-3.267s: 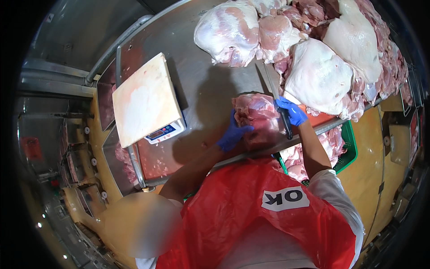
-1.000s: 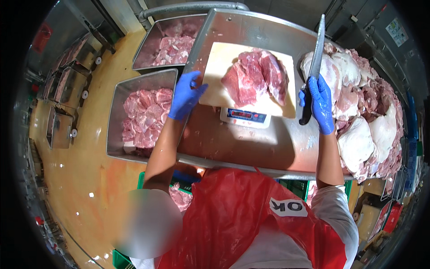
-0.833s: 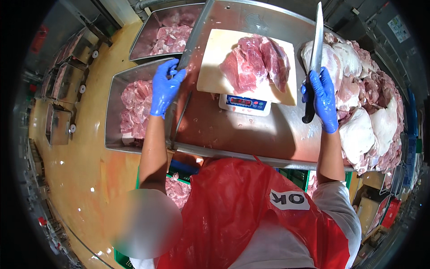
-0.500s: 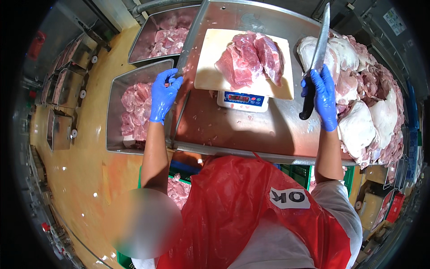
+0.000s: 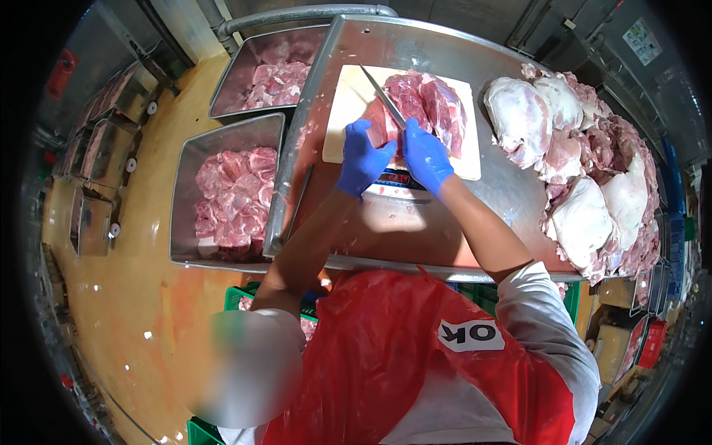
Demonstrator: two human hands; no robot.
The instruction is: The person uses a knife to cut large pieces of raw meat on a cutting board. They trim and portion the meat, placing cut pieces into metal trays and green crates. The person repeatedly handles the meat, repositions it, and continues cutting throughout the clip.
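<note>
Left of the steel table [image 5: 475, 237], two metal trays hold cut pink meat: the near tray [image 5: 185, 193] is well filled, the far tray [image 5: 245, 74] partly. On the white scale platform [image 5: 341, 119] lies a red meat slab [image 5: 426, 107]. The left hand [image 5: 362, 157], blue-gloved, rests with fingers loosely spread against the slab's near edge. The right hand [image 5: 426, 156] is wrapped around a knife [image 5: 384, 98], blade laid on the meat. Pale meat pieces [image 5: 578, 163] are heaped on the table's right, above an orange floor [image 5: 126, 297].

Your table [image 5: 475, 215]: brushed steel, wet sheen. Board [image 5: 348, 111]: matt, probably plastic. Gloves [image 5: 361, 157]: smooth blue rubber. Meat [image 5: 426, 107] glistens.
</note>
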